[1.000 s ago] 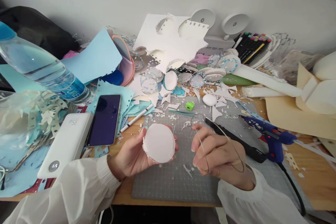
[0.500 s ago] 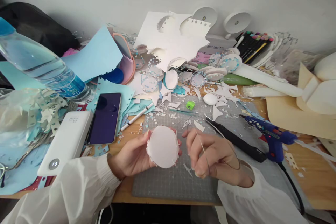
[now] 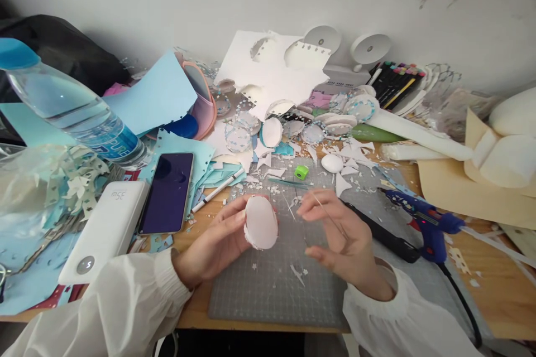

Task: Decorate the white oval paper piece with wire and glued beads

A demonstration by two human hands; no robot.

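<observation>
My left hand (image 3: 218,240) is closed round the edge of a white paper disc (image 3: 262,223), its flat face turned partly to the right. Small white bits stick along the disc's rim. Beside it, over the grey cutting mat (image 3: 276,295), my right hand (image 3: 341,240) has thumb and fingertips apart. A thin wire (image 3: 325,211) runs across those fingers and stays with the hand; exactly where it is gripped is hidden. Below the right hand's wrist side lies a black-handled cutter (image 3: 385,237), partly covered by the hand.
A blue glue gun (image 3: 427,212) with a lit red light lies at right. White paper scraps (image 3: 355,150) and decorated discs (image 3: 238,136) crowd the back. At left are a phone (image 3: 167,192), a white power bank (image 3: 103,228) and a water bottle (image 3: 79,106).
The disc has turned from facing me to a narrower, tilted view. My right hand's thumb and fingers have spread from a pinch. The whole view has shifted slightly.
</observation>
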